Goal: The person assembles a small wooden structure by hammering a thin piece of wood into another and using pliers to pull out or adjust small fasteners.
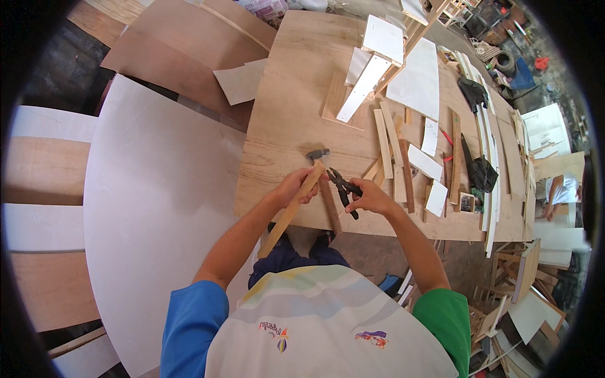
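Note:
My left hand [296, 187] is closed around a long narrow wooden strip [287, 217], gripping it near its upper end while the rest slants down toward my lap. In my right hand [372, 197] is a pair of black-handled pliers [340, 184], the jaws pointing at the upper end of the strip. The plier handles are spread apart. Just beyond my hands a hammer [317, 154] lies on the plywood worktable [277, 120], its wooden handle running toward the near edge. Part of that handle is hidden behind the strip and my left hand.
A small white-and-wood frame [368, 82] stands on the table's far side. Wood offcuts [403, 157], white panels [413, 82] and black plastic [482, 173] lie to the right. A large white sheet [164, 208] fills the left. Another person [561, 189] is at far right.

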`<action>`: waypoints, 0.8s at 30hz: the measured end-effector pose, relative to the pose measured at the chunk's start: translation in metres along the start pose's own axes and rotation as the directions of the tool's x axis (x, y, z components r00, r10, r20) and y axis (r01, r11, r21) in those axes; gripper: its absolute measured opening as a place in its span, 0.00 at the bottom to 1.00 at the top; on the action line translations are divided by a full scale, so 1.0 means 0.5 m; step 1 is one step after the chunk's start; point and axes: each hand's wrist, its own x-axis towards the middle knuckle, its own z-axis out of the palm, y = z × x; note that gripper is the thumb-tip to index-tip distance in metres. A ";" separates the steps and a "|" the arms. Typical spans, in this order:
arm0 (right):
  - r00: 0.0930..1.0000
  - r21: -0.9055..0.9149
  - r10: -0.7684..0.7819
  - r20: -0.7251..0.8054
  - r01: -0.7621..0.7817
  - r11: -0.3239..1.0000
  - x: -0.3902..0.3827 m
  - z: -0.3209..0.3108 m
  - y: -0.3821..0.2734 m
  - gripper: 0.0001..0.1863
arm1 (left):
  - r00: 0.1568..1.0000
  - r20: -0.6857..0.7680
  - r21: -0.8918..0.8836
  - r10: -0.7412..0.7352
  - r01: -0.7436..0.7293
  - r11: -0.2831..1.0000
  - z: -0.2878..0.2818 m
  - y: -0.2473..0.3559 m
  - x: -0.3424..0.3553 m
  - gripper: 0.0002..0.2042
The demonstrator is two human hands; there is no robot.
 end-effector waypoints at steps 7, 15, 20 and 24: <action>0.999 -0.088 0.016 0.043 -0.012 0.996 0.003 -0.018 -0.004 0.25 | 0.999 0.020 0.062 -0.032 0.031 0.998 0.016 0.011 -0.008 0.26; 0.995 -0.212 -0.020 0.098 0.041 0.976 0.001 -0.028 -0.010 0.24 | 0.995 0.021 0.116 -0.097 0.094 0.989 0.019 0.005 -0.012 0.23; 0.990 -0.390 -0.116 0.081 0.138 0.910 0.004 -0.024 0.013 0.27 | 0.992 -0.003 0.122 -0.128 0.128 0.984 0.019 -0.005 -0.013 0.23; 0.976 -0.538 -0.205 0.068 0.209 0.817 0.001 -0.014 0.016 0.28 | 0.986 0.043 0.116 -0.161 0.155 0.981 0.000 -0.027 -0.010 0.24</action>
